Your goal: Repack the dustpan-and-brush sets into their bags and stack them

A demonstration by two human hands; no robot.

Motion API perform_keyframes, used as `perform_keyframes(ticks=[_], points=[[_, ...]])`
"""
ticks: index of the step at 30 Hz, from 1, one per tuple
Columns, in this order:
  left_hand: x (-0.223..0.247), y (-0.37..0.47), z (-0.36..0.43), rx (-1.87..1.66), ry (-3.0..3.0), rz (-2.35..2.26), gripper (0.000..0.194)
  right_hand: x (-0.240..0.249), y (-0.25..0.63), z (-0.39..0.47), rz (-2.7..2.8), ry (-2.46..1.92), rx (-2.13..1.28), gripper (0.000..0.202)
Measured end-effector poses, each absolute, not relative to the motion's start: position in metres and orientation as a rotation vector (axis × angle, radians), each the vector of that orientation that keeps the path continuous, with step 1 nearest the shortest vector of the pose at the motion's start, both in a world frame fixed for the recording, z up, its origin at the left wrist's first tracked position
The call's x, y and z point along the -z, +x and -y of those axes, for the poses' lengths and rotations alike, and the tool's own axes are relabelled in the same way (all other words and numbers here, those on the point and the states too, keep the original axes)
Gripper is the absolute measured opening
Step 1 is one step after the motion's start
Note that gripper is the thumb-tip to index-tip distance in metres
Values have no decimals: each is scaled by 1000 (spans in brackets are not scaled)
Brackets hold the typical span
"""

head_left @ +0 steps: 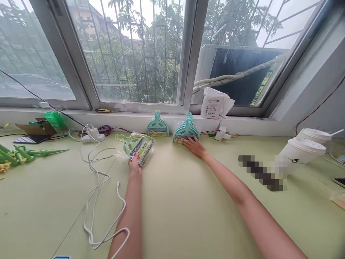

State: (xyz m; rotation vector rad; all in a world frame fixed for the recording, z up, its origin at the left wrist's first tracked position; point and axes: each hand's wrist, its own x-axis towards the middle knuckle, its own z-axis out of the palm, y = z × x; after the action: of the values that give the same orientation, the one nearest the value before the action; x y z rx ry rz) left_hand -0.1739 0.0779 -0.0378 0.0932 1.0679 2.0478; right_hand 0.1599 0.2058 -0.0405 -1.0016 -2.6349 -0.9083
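Note:
My left hand [135, 164] grips a light-green dustpan-and-brush set [139, 144] in clear plastic wrap, thumb on top, tilted above the table. Against the wall under the window, a stack of teal dustpan-and-brush sets [188, 126] leans upright, handles up. My right hand [196, 146] lies on the lower front of that stack with its fingers stretched out. Between the two hands, farther back, a single teal dustpan-and-brush set [157, 126] leans on the same wall.
A tangled white cable [94, 201] runs beside my left forearm. White-lidded cups [300, 154] stand at right. A white package [214, 104] sits on the sill. A power strip [93, 137], a green bottle [55, 119] and green plant stems [20, 154] are at left.

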Motion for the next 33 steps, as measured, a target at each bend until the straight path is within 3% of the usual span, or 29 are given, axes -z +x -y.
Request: perform_keyframes(ticks=[13,18,24,33], points=[[33,-173,-74,-2053,70,-1020,14,19,139,-213,2499,-1147,790,46],[37,-174,-78,-2057,75,-1017,14,21,142,-193,2575,-979,816,54],[41,-175,-80,-2067,138,-1081,17,14,137,-178,2508,-1076,727,58],[28,-174,-77,-2056,377,-958,14,21,148,-62,2421,-1040,330,45]])
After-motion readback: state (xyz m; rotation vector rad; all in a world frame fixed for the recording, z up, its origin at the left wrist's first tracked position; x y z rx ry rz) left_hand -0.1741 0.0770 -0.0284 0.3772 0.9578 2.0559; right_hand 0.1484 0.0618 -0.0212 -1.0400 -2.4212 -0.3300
